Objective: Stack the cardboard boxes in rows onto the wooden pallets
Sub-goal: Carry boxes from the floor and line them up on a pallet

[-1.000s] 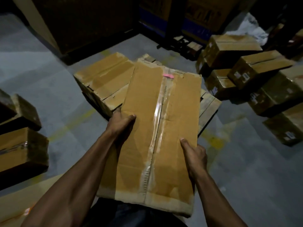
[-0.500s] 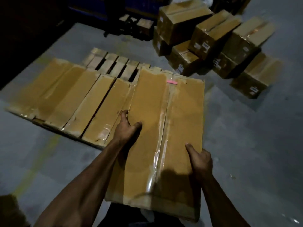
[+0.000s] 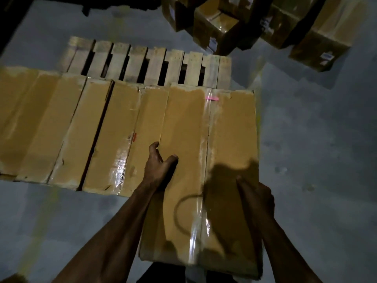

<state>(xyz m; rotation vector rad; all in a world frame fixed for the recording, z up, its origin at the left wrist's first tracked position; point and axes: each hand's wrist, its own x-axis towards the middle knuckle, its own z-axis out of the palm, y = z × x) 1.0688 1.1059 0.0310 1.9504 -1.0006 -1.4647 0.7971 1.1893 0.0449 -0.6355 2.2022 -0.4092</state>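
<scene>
I hold a long taped cardboard box (image 3: 228, 139) with a pink mark at its far end. My left hand (image 3: 159, 164) grips its left edge, thumb on top. My right hand (image 3: 257, 197) grips its right edge near me. The box hangs at the right end of a row of similar boxes (image 3: 71, 127) lying side by side on a wooden pallet (image 3: 155, 64). Bare slats show behind the row. Whether the held box touches the pallet I cannot tell.
Several more cardboard boxes (image 3: 326, 31) lie piled on the grey concrete floor (image 3: 316, 139) at the far right. A faint yellow floor line (image 3: 40, 221) runs at the near left. Dark shapes line the far edge.
The box has swung over the pallet's right end beside the row, and my view has tipped downward. Both hands keep their hold.
</scene>
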